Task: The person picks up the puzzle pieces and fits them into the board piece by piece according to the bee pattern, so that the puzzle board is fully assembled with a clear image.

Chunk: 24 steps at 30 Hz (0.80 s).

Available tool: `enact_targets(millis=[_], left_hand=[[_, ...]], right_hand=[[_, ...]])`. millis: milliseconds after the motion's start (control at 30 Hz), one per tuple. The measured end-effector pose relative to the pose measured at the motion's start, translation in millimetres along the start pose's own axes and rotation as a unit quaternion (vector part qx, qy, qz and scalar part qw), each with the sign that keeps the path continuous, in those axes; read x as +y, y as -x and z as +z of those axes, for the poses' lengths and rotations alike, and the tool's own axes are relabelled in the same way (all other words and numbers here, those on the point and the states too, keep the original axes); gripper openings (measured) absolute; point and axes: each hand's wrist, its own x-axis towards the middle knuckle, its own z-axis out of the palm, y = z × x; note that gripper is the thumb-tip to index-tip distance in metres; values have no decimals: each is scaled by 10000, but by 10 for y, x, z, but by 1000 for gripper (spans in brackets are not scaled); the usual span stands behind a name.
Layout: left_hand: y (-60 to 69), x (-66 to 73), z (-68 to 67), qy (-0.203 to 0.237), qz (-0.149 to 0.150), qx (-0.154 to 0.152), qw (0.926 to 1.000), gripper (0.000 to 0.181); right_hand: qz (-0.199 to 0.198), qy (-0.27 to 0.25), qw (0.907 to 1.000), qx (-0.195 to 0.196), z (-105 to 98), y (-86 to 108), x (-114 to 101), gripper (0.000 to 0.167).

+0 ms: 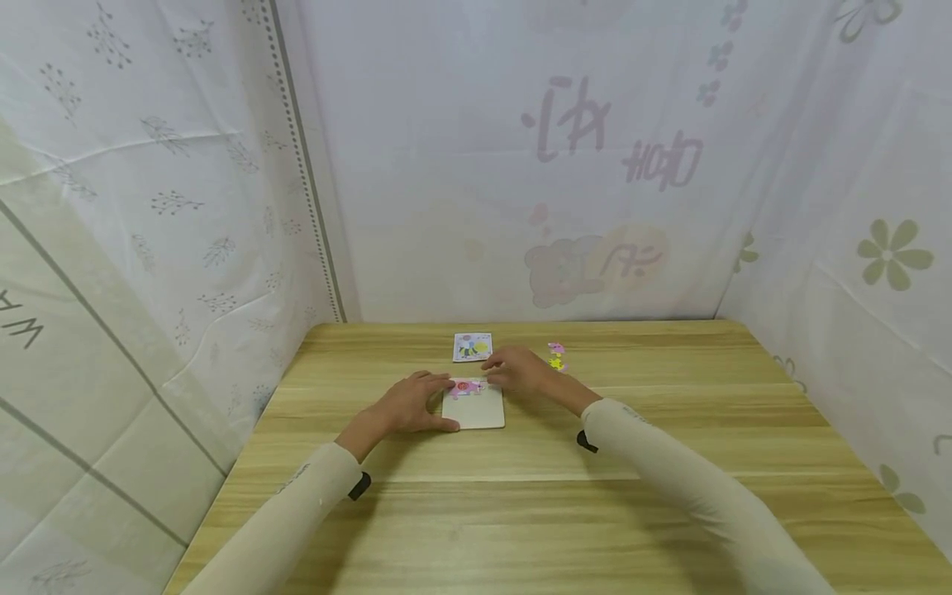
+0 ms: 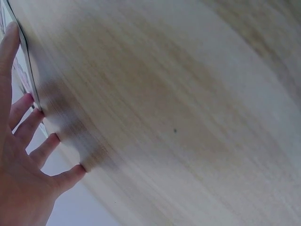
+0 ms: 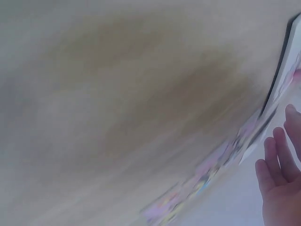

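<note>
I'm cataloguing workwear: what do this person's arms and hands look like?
The left sleeve and right sleeve are long and cream, with small grey markings near the cuffs, too small to read. A small black piece shows beside each cuff. The left hand and right hand are bare.

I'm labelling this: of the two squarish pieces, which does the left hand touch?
The nearer white board, with pink artwork; the left hand touches its left edge. The card with the striped figure lies beyond, apart from that hand.
</note>
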Motion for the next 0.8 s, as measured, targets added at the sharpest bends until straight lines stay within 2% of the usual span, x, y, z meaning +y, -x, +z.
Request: enact_targets(millis=[167, 433, 600, 800], left_hand=[[9, 3, 7, 23, -27, 18, 10000, 90], [7, 3, 3, -5, 2, 39, 10000, 90], [9, 4, -5, -7, 4, 17, 10000, 90], [-1, -7, 8, -1, 30, 32, 10000, 92]], right_hand=[[443, -181, 9988, 37, -138, 97, 114, 29], [999, 22, 9949, 113, -319, 229, 355, 32], [1037, -60, 9945, 112, -414, 286, 514, 34], [993, -95, 9945, 313, -519, 356, 682, 32]])
